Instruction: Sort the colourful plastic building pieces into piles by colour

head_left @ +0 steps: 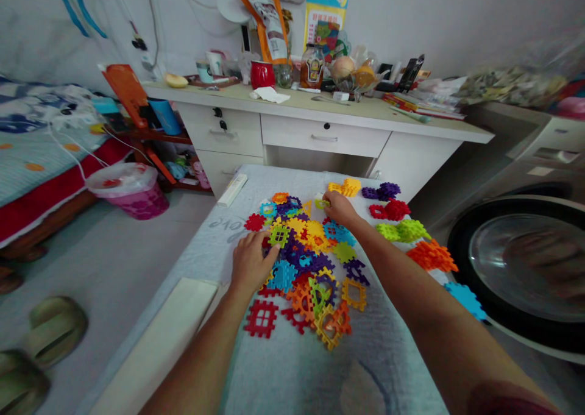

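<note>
A loose heap of notched plastic building pieces (315, 235) in several colours lies on a cloth-covered table. My left hand (253, 259) is at the heap's left side, its thumb and fingers closed on a green window-shaped piece (278, 236). At the far edge of the heap, my right hand (339, 208) pinches a light green piece (321, 202), partly hidden by the fingers. Sorted piles run along the table's right side: yellow (351, 187), purple (388, 191), red (397, 209), green (411, 230), orange (432, 255) and blue (465, 299).
A white desk (223, 101) bearing jars, a red cup (262, 74) and packets stands beyond the table. To the right is a washing machine (521, 159). A pink bin (141, 198), a bed (41, 177) and slippers (57, 329) are at left.
</note>
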Demonstrator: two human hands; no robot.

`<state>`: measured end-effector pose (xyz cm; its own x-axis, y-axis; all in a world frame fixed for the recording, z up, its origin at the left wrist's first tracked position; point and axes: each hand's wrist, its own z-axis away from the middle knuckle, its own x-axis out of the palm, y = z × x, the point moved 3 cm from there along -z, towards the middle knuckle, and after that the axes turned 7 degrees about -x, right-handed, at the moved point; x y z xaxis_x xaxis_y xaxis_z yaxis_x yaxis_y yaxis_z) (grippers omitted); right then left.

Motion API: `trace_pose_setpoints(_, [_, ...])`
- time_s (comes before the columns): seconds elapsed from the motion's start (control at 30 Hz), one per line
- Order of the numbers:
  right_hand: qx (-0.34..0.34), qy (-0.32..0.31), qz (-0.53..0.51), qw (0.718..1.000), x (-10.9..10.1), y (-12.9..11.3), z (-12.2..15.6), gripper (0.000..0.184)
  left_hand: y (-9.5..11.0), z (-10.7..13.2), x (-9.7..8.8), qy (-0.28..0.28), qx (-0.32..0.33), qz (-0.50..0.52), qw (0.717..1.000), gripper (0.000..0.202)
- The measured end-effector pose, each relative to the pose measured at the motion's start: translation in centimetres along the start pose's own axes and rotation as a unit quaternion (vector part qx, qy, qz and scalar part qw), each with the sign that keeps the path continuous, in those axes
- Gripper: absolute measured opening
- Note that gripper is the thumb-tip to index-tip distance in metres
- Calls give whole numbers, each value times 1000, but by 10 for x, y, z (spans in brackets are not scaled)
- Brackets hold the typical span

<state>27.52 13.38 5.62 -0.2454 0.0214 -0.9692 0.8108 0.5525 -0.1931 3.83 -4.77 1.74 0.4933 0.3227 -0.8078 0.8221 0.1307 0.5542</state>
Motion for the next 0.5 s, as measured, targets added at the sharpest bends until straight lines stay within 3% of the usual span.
trace_pose_setpoints(0.17, [-36, -85, -51, 994, -5, 3, 10, 35, -1, 0, 0, 3, 1, 0, 1000, 34])
trace_pose_setpoints(0.3, [-9, -89, -65, 994, -10, 2, 12, 26, 0, 0, 0, 5, 2, -2, 1000, 34])
trace_pose_setpoints(0.5, [-4, -102, 22, 995, 0, -19, 12, 43, 0, 0, 1, 4, 4, -7, 1000, 34])
